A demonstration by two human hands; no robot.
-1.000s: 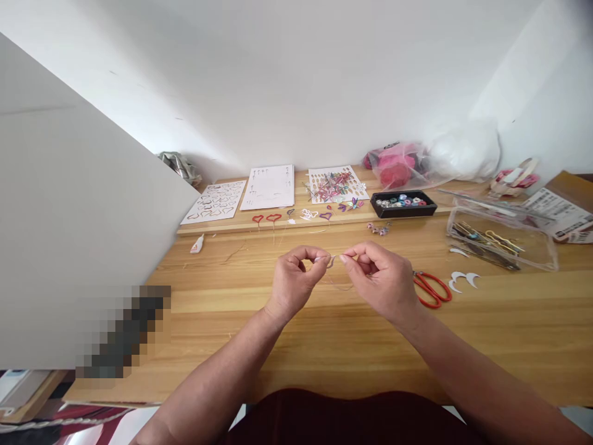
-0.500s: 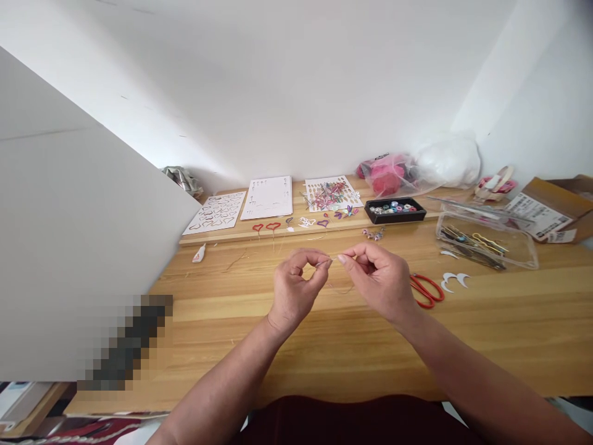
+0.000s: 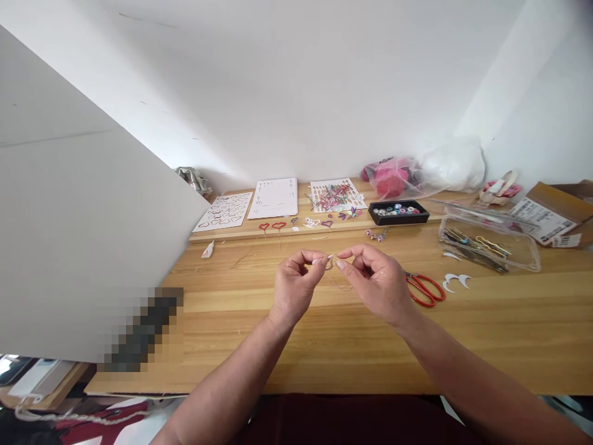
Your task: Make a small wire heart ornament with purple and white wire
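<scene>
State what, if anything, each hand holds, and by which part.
The left hand pinches a small curved purplish piece, apparently by its upper end, between thumb and index finger. Whether the right hand holds anything cannot be made out.

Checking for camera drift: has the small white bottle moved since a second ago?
No. The small white bottle sits in the same spot, just in front of the left end of the wooden ledge; only the view shifted.
</scene>
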